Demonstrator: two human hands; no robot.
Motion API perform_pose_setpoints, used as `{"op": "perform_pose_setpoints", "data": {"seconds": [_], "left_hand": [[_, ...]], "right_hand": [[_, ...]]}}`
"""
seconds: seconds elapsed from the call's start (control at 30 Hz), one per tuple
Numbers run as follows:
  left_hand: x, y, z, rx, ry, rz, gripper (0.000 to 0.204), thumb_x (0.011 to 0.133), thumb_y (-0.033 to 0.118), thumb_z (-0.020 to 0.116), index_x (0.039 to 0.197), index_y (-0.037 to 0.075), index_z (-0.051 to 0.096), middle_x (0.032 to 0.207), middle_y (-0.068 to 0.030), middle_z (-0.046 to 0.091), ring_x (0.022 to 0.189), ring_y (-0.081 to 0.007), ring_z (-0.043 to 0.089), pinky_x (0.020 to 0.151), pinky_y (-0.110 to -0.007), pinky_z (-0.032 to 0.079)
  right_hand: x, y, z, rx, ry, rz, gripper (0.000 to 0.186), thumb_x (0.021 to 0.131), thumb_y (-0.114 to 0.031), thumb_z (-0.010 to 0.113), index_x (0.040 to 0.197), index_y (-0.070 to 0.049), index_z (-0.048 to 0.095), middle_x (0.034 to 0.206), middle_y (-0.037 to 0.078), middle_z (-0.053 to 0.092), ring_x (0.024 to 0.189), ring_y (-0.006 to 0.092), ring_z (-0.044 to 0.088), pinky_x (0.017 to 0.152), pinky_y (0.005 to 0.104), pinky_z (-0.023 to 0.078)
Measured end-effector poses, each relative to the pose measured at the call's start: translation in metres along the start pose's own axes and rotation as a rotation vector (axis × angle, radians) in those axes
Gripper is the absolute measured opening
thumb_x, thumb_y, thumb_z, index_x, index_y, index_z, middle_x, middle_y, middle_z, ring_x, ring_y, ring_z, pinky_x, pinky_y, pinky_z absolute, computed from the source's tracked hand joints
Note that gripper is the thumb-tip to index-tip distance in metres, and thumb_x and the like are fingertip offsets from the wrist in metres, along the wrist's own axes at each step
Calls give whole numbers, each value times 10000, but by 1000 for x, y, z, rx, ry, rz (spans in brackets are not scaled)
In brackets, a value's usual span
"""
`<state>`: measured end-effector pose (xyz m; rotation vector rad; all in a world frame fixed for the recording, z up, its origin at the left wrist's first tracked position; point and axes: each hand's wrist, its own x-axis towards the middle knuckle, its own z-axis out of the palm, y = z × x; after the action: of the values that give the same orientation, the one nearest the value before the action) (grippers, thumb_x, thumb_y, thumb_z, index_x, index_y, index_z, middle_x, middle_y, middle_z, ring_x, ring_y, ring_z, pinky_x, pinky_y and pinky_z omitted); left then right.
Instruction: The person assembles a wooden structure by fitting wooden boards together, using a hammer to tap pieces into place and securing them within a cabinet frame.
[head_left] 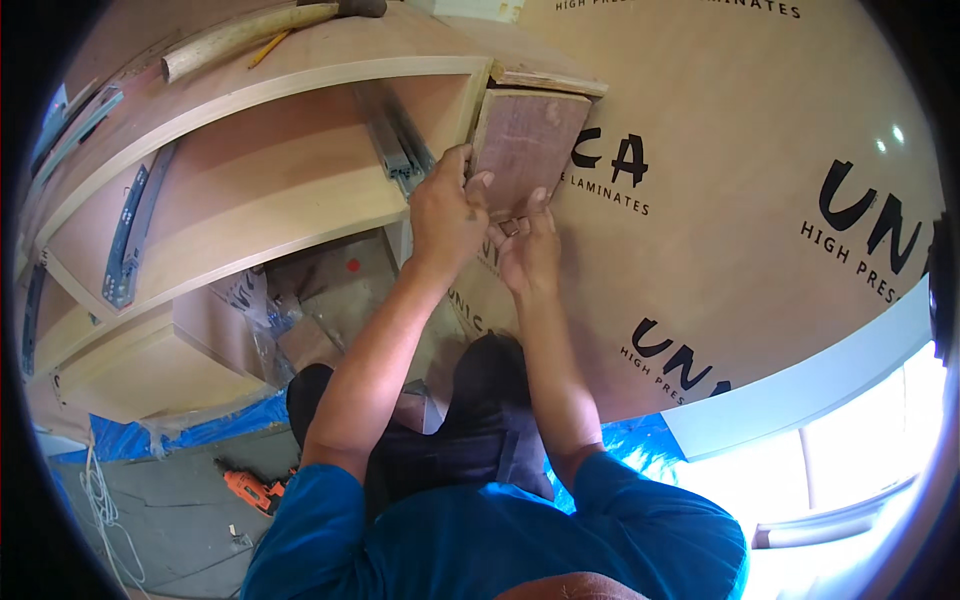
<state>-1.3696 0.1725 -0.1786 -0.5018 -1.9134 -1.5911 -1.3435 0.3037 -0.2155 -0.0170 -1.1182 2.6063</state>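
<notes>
Leftmost, a pale cord (97, 500) lies loosely looped on the floor, below a metal drawer slide (130, 240) fixed inside the open cabinet (250, 175). An orange power tool (250, 488) rests on the floor nearby, while a pencil (268, 50) lies on the cabinet top. Farther right, past a second slide (392, 130), the person's left hand (448, 215) clamps the left edge of a small reddish board (530, 145), upright at the cabinet's right end. The right hand (530, 250) has its thumb at the board's lower edge, fingers curled beneath; whether they grip it cannot be told. Rightmost stretches a broad tan printed panel (740, 230).
</notes>
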Motion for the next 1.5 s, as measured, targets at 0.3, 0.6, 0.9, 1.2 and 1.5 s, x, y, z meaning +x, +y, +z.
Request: {"op": "perform_pose_setpoints", "data": {"seconds": [0.3,0.6,0.9,1.2,1.5], "left_hand": [[-5,19,5,183,150,254,342,898,38,724,1223,-29,641,1048,-235,662,913,-431,690,797,-458,552],[3,9,5,169,181,257,391,888,18,723,1266,13,621,1068,-188,630,888,-330,715,730,-411,571],[3,15,8,175,201,230,394,870,3,731,1249,25,627,1043,-181,630,897,-346,700,732,-421,567],[2,12,13,210,228,262,410,858,-11,732,1251,31,625,1030,-181,627,871,-352,683,729,-418,558],[-2,2,15,149,167,208,501,864,24,751,1337,49,588,1015,-144,624,709,-253,653,641,-371,537]], "right_hand": [[35,0,-2,-72,-105,-1,431,1053,-270,634,1379,-79,426,1256,112,623,1051,250,668,704,413,594],[41,4,2,-163,-75,-32,457,1053,-266,637,1403,-109,389,1253,66,629,1023,204,659,714,378,583],[45,10,0,-106,-78,-50,476,1042,-252,653,1427,-142,395,1293,87,607,912,234,673,715,402,584],[38,37,-18,377,-173,-48,605,1008,-236,664,1521,-55,400,1477,153,540,1348,303,554,1138,465,486],[48,19,-35,304,-307,89,630,996,-347,644,1517,-81,410,1503,149,521,1357,305,544,1119,512,512]]}}
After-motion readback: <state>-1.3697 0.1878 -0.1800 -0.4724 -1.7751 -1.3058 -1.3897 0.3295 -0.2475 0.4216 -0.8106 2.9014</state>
